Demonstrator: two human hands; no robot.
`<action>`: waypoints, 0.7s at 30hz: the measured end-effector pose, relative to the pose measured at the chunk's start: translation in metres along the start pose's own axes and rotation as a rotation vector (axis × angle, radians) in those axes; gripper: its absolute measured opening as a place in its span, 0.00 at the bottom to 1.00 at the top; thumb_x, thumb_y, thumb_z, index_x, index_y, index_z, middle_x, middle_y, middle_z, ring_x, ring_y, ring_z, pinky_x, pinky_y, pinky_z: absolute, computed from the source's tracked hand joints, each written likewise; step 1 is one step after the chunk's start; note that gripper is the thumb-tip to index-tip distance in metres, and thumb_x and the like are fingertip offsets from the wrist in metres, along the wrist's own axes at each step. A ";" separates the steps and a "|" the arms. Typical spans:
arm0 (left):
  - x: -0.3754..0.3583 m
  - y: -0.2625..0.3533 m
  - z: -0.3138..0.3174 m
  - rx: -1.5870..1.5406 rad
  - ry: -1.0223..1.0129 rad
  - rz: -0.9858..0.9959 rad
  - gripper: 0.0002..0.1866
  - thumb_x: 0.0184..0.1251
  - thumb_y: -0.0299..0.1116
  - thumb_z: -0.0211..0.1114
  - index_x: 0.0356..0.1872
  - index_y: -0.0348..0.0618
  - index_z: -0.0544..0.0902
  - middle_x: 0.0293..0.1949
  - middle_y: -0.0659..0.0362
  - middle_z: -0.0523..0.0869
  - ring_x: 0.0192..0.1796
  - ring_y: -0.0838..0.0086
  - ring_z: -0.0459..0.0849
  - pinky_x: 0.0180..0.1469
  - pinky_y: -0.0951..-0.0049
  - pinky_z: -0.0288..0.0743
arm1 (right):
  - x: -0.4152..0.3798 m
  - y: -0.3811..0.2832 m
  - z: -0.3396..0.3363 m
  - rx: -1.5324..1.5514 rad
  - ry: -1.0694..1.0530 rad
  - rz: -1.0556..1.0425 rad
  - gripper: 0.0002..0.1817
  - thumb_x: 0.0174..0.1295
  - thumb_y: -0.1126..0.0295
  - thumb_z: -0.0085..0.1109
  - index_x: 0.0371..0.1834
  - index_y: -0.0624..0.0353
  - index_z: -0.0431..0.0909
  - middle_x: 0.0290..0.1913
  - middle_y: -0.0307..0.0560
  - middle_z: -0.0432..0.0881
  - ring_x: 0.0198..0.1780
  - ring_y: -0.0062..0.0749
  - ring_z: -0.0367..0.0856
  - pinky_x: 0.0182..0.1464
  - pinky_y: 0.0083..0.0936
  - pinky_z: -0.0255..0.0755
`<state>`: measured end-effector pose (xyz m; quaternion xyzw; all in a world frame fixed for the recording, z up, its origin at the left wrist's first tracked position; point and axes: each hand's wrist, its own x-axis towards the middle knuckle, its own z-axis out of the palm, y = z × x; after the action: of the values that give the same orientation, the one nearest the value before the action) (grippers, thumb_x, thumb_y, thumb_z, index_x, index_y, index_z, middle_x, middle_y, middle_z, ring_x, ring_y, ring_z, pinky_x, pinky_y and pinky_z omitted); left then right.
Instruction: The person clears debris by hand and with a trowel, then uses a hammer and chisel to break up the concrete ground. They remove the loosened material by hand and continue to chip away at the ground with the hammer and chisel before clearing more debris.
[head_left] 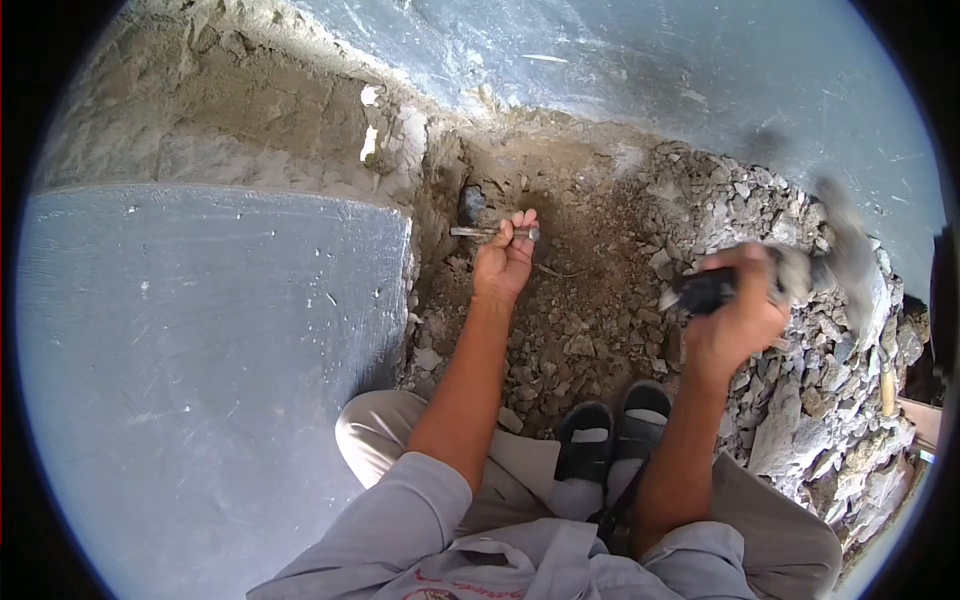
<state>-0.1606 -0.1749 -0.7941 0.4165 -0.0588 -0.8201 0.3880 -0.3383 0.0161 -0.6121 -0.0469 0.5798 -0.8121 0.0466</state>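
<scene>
My left hand (505,262) is closed around a short metal chisel (470,231). The chisel lies almost level across the fingers, one end pointing left at the broken edge of the grey slab, the other showing at the fingertips. Over the rubble on the right, my right hand (735,325) grips the dark handle of a hammer (795,275). Motion smears the hammer's head, which is raised on the far right, well apart from the chisel. A dark round spot (472,203) shows in the broken edge just above the chisel.
A smooth grey slab (210,350) covers the left side, and another grey surface (640,60) runs along the top. Broken rubble (800,400) is heaped at right, with a yellowish stick-like piece (887,388) near its edge. My dark sandals (585,450) stand in the dug-out area.
</scene>
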 end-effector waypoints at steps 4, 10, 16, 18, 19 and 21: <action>0.004 0.001 0.000 -0.022 0.006 -0.002 0.10 0.77 0.26 0.56 0.49 0.28 0.78 0.48 0.48 0.86 0.59 0.56 0.84 0.68 0.55 0.77 | -0.077 0.105 -0.017 -0.371 -0.085 0.038 0.09 0.63 0.70 0.63 0.41 0.63 0.77 0.30 0.48 0.83 0.27 0.30 0.82 0.32 0.28 0.77; 0.000 -0.004 -0.010 0.014 -0.031 0.029 0.11 0.77 0.29 0.57 0.51 0.29 0.76 0.49 0.48 0.85 0.58 0.56 0.84 0.67 0.56 0.78 | -0.113 0.108 -0.002 -0.203 -0.449 0.784 0.18 0.56 0.77 0.67 0.49 0.65 0.74 0.30 0.46 0.82 0.23 0.28 0.80 0.23 0.27 0.73; 0.000 0.004 -0.001 0.008 -0.007 0.026 0.11 0.78 0.30 0.56 0.48 0.30 0.77 0.45 0.51 0.86 0.57 0.58 0.85 0.67 0.55 0.78 | -0.011 0.009 0.004 0.012 -0.018 0.108 0.08 0.63 0.79 0.59 0.44 0.67 0.75 0.25 0.46 0.82 0.23 0.27 0.80 0.26 0.27 0.77; 0.004 0.000 -0.001 -0.020 -0.013 0.018 0.12 0.78 0.30 0.56 0.50 0.29 0.77 0.46 0.50 0.86 0.56 0.58 0.85 0.67 0.54 0.77 | -0.009 0.014 0.000 0.021 0.159 -0.005 0.04 0.64 0.77 0.56 0.39 0.67 0.75 0.22 0.50 0.81 0.25 0.31 0.82 0.30 0.28 0.79; 0.005 -0.001 -0.002 -0.011 -0.008 0.016 0.12 0.78 0.30 0.56 0.50 0.29 0.77 0.47 0.50 0.86 0.56 0.58 0.85 0.67 0.54 0.77 | -0.026 0.036 0.000 -0.142 0.148 0.061 0.05 0.62 0.76 0.58 0.37 0.68 0.75 0.22 0.51 0.81 0.27 0.32 0.83 0.31 0.29 0.79; 0.005 -0.002 -0.002 0.012 0.000 0.014 0.11 0.78 0.29 0.55 0.50 0.29 0.76 0.47 0.49 0.85 0.56 0.57 0.85 0.67 0.53 0.77 | -0.088 0.102 0.001 -0.396 -0.265 0.367 0.11 0.56 0.74 0.63 0.39 0.70 0.77 0.25 0.49 0.82 0.26 0.32 0.82 0.30 0.32 0.78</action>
<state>-0.1622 -0.1764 -0.7989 0.4183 -0.0666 -0.8170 0.3914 -0.2486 -0.0065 -0.7099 -0.0551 0.7146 -0.6480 0.2575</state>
